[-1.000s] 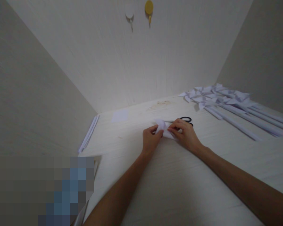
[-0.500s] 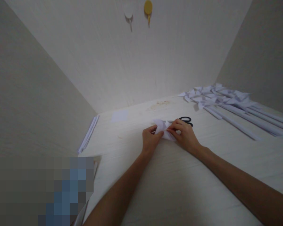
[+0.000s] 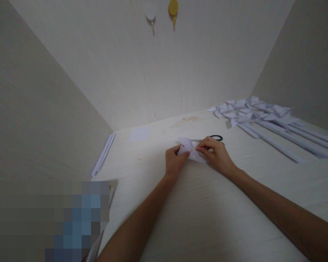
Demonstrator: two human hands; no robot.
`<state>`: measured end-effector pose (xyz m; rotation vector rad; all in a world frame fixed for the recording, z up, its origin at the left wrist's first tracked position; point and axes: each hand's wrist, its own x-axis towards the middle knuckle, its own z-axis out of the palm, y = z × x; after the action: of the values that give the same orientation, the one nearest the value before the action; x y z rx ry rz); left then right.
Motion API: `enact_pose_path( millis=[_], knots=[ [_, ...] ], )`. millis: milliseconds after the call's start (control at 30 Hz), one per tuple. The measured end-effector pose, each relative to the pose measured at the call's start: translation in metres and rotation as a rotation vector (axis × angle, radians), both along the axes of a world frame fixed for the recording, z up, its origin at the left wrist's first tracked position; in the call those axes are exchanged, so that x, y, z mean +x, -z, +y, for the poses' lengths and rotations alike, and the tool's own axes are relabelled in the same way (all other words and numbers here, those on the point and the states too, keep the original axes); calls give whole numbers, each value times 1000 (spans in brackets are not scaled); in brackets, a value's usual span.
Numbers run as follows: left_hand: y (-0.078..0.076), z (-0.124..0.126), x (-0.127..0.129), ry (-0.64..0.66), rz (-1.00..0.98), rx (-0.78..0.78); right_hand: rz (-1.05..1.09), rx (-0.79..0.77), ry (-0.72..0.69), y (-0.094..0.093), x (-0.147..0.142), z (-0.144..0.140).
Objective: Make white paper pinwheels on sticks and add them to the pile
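Above the middle of the table, my left hand (image 3: 176, 159) grips a white paper pinwheel (image 3: 186, 146) between thumb and fingers, its blades curled and partly folded. My right hand (image 3: 214, 153) is closed in a pinch at the pinwheel's right side, close to its centre. What lies between those right fingertips is too small to make out. Just behind my right hand rest scissors with black handles (image 3: 216, 138); their blades point left and are partly hidden behind the pinwheel and my fingers.
At the right lies a pile of paper pinwheels (image 3: 248, 113) with rolled paper sticks (image 3: 281, 147). A square paper sheet (image 3: 139, 133) lies at the back left, near several paper rolls (image 3: 103, 154) along the left wall. A yellow hook (image 3: 173, 8) and a white one hang on the wall.
My right fingertips have shifted slightly right from the pinwheel's middle, still pinched. The pinwheel's upper left blade looks more curled over. My left hand has stayed in place.
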<state>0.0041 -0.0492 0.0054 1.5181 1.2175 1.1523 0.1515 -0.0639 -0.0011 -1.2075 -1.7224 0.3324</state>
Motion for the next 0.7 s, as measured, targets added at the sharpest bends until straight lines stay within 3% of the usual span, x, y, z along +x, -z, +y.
enact_pose_path(
  millis=[700],
  knots=[
    [-1,-2,4,-59,15,13,-64,-15,6,-1,-1,1]
  ],
)
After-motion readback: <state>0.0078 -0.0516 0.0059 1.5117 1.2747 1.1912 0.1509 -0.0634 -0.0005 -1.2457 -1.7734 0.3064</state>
